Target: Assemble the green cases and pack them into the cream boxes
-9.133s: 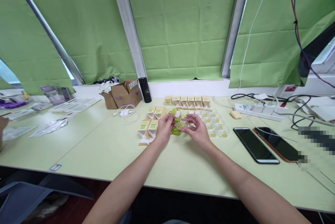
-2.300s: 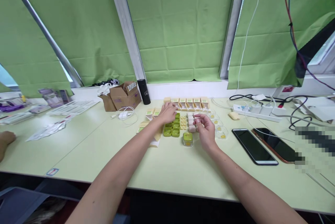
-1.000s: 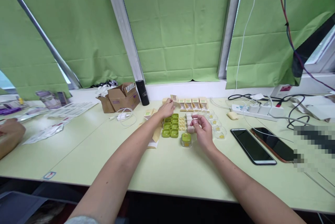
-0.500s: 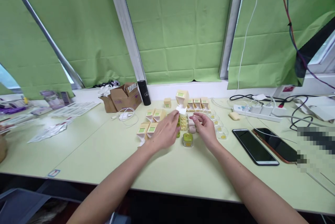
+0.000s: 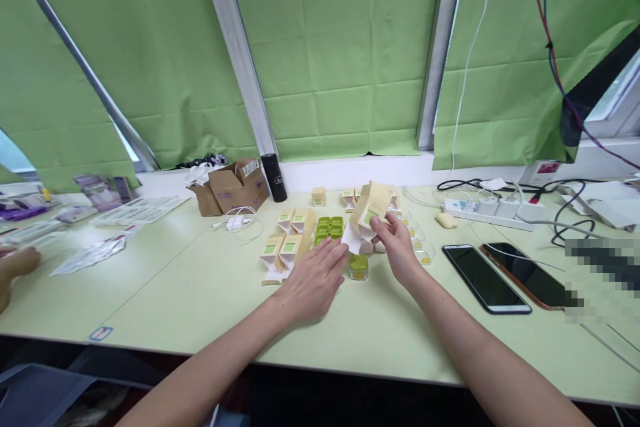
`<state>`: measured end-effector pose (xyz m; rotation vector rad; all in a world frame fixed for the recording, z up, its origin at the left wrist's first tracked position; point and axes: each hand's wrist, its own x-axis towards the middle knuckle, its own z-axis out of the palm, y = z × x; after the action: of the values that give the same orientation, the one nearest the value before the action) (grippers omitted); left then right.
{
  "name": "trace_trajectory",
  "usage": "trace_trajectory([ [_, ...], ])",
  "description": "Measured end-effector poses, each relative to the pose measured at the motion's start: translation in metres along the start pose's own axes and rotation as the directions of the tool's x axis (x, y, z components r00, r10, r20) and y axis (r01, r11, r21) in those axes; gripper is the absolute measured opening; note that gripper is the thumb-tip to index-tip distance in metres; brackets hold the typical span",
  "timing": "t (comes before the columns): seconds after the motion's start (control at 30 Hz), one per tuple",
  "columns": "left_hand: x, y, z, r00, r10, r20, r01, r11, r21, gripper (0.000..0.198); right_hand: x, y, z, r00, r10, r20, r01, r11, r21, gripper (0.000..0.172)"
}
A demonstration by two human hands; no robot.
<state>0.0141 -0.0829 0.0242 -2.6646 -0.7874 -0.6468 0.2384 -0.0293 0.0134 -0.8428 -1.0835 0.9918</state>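
My right hand [image 5: 399, 248] grips a small tan carton [image 5: 369, 210] with a green label, held tilted above the table with its white flap hanging open. My left hand [image 5: 314, 275] is open, fingers stretched toward that flap and toward a small clear jar with a green lid [image 5: 359, 266] standing on the table just below. Green lids [image 5: 329, 228] lie in a block behind my left hand. More open tan cartons [image 5: 281, 248] lie to its left.
Two phones [image 5: 486, 278] lie to the right, with a power strip [image 5: 487, 213] and cables behind. A cardboard box [image 5: 235, 185], a black cylinder [image 5: 273, 177] and a white charger [image 5: 236, 221] sit at the back left. Another person's hand [image 5: 13, 267] rests at the far left.
The tan carton passed from my left hand to my right hand and moved right. My left hand let go, opened and dropped lower toward the jar.
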Motion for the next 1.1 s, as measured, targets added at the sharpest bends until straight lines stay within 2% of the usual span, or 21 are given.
trace_trajectory([
  [0.1, 0.006, -0.003, -0.003, 0.984, -0.095, -0.147, 0.087, 0.994, -0.064, 0.034, -0.001, -0.001, 0.001, 0.998, -0.049, 0.025, 0.048, 0.997, 0.066, 0.062],
  [0.17, 0.015, -0.006, -0.003, 0.948, -0.211, -0.238, 0.180, 0.973, -0.145, 0.028, -0.001, 0.000, 0.001, 0.997, -0.065, 0.039, 0.060, 0.992, 0.115, 0.059],
  [0.23, 0.027, -0.011, 0.000, 0.904, -0.322, -0.280, 0.255, 0.934, -0.250, 0.033, -0.001, 0.002, 0.002, 0.997, -0.062, 0.049, 0.055, 0.988, 0.146, 0.058],
  [0.33, 0.043, -0.020, 0.011, 0.851, -0.458, -0.259, 0.350, 0.860, -0.372, 0.047, -0.001, 0.008, 0.001, 0.995, -0.062, 0.080, 0.050, 0.990, 0.135, 0.060],
  [0.47, 0.059, -0.031, 0.026, 0.819, -0.542, -0.186, 0.411, 0.782, -0.469, 0.061, 0.000, 0.015, -0.002, 0.987, -0.133, 0.088, 0.134, 0.991, -0.003, 0.052],
  [0.6, 0.067, -0.037, 0.032, 0.840, -0.493, -0.228, 0.355, 0.816, -0.456, 0.055, -0.003, 0.013, -0.002, 0.964, -0.254, 0.085, 0.264, 0.952, -0.154, 0.043],
  [0.7, 0.067, -0.038, 0.034, 0.859, -0.427, -0.282, 0.293, 0.862, -0.414, 0.048, -0.005, 0.008, -0.002, 0.939, -0.326, 0.107, 0.341, 0.917, -0.204, 0.046],
  [0.8, 0.061, -0.037, 0.038, 0.853, -0.378, -0.361, 0.243, 0.898, -0.367, 0.044, -0.006, 0.007, -0.004, 0.911, -0.393, 0.124, 0.413, 0.860, -0.300, 0.054],
  [0.9, 0.051, -0.040, 0.045, 0.834, -0.316, -0.451, 0.217, 0.941, -0.259, 0.042, -0.006, 0.011, -0.006, 0.898, -0.426, 0.109, 0.433, 0.816, -0.382, 0.060],
  [1.0, 0.040, -0.047, 0.052, 0.834, -0.201, -0.513, 0.156, 0.979, -0.130, 0.040, -0.004, 0.017, -0.009, 0.895, -0.439, 0.078, 0.426, 0.790, -0.440, 0.053],
  [1.1, 0.032, -0.053, 0.056, 0.836, -0.184, -0.517, 0.173, 0.982, -0.070, 0.039, -0.003, 0.021, -0.010, 0.890, -0.449, 0.077, 0.430, 0.772, -0.468, 0.047],
])
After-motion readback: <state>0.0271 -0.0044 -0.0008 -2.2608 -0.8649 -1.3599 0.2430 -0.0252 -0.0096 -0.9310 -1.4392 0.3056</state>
